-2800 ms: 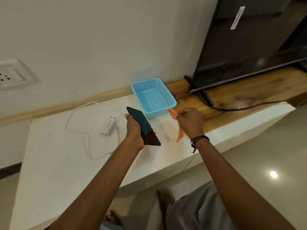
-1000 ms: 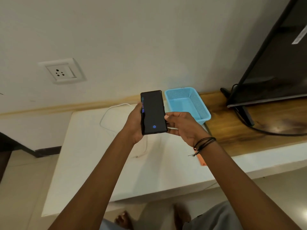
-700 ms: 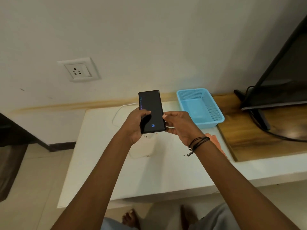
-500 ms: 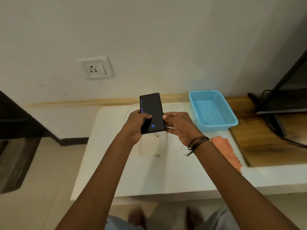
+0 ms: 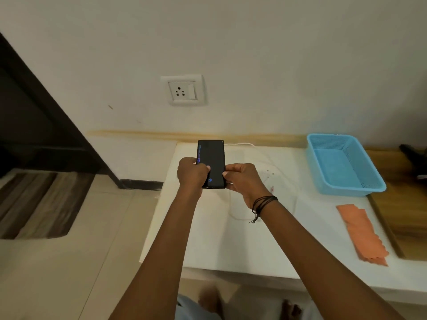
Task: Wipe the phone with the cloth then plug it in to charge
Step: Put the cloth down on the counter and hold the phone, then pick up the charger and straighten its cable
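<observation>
Here both hands are up in front of the person, above the white counter, with the phone held upright between them. The left hand is wrapped round the phone's lower left edge, thumb laid across the dark glass. The right hand is closed against the lower right edge, fingers curled behind; whether it also pinches anything else there I cannot tell. A dark cord bracelet sits on the right wrist.

The screen faces the person and is mostly black, with blue digits down its left side and a small blue mark near the bottom. No cable is seen going into the phone.

The cloth, orange and folded into a long strip, lies flat on the counter well off to the right, near the front edge and beside the wooden top. Neither hand touches it. A blue basket stands behind the cloth, close to the wall.

A white cable loops over the counter behind and below the hands; part of it is hidden by the right hand and wrist. On the wall above is a white socket with nothing in it. The person's bare feet show at the bottom, blurred.
</observation>
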